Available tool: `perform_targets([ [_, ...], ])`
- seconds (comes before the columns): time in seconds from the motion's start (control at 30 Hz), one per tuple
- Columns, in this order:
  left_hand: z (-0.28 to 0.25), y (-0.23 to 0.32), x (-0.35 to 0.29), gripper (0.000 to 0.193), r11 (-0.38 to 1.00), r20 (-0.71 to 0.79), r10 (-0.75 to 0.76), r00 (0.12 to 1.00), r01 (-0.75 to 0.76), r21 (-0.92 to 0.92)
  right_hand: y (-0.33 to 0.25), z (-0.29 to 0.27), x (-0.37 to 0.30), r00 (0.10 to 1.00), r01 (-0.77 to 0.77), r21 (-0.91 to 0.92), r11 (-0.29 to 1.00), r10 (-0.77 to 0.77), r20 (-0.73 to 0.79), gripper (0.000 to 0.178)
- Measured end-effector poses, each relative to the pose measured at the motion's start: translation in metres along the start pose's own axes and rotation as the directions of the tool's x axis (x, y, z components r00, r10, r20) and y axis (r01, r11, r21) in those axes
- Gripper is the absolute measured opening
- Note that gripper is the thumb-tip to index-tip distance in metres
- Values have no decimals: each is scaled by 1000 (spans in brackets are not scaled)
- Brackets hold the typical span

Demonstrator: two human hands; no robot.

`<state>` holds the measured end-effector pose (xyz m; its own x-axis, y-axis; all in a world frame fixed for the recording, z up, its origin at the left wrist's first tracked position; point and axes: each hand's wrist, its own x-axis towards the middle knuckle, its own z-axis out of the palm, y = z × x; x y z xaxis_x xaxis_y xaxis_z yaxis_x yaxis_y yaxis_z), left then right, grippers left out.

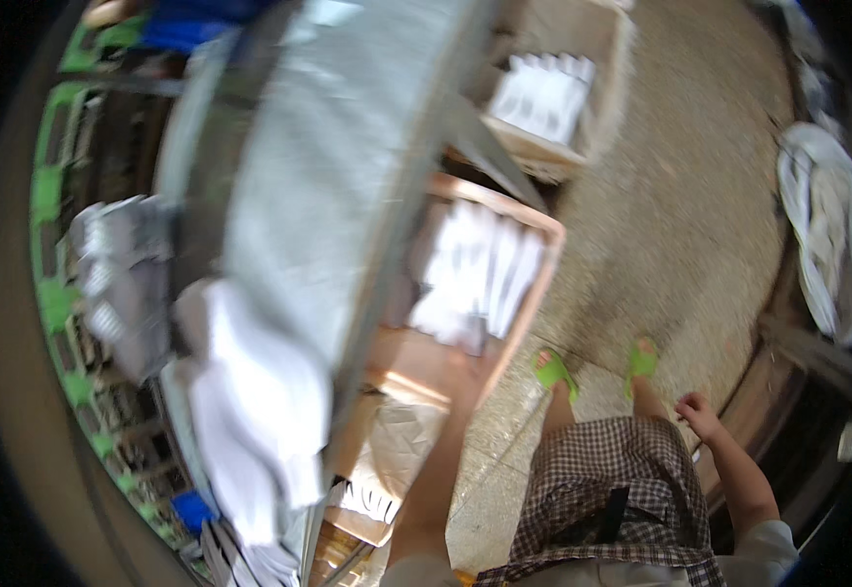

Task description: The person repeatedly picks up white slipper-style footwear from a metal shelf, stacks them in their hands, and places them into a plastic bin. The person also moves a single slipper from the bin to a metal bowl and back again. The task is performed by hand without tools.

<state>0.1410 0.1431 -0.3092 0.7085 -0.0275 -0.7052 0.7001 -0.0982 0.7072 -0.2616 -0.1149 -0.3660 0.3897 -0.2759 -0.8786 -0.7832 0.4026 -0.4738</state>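
A peach-coloured plastic bin (pixel 553 256) stands beside the table, holding a stack of white gloves (pixel 475 264) laid with their fingers side by side. My left hand (pixel 467 364) reaches into this bin at the near end of the stack. Motion smears its fingers, so whether it grips a glove is unclear. Low at my side hangs my right hand (pixel 700 416), away from the bins, its fingers loosely bent and nothing visible in them.
On the grey-covered table (pixel 338 166) lies a blurred pile of white gloves (pixel 255 411). Grey bundles (pixel 123 284) lie farther left, by green racks (pixel 49 215). Another bin (pixel 607 108) holds gloves ahead; a box (pixel 402 445) sits nearer. A white sack (pixel 827 235) rests at right.
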Motion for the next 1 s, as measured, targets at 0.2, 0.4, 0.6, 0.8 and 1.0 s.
perform_targets([
  [0.2, -77, 167, -271, 62, 819, 990, -83, 111, -559, 131, -30, -52, -11, 982, -40, -299, 954, -18, -190, 26],
  [0.4, -222, 335, -240, 50, 499, -221, 826, 519, -855, -144, -84, -35, -29, 980, -59, -340, 939, -10, -198, 29],
  [0.6, -358, 405, -67, 81, 739, -533, 529, 661, -667, -94, -111, 26, -48, 988, -18, -471, 882, -58, -146, 29],
  [0.8, -431, 427, 67, 72, 657, -277, 463, 842, -536, -530, -142, 79, -70, 990, 31, -666, 745, -115, -82, 43],
  [1.0, -447, 401, 42, 32, 466, -297, 512, 806, -551, -692, -186, 127, -84, 948, 316, -700, 641, -245, 204, 47],
])
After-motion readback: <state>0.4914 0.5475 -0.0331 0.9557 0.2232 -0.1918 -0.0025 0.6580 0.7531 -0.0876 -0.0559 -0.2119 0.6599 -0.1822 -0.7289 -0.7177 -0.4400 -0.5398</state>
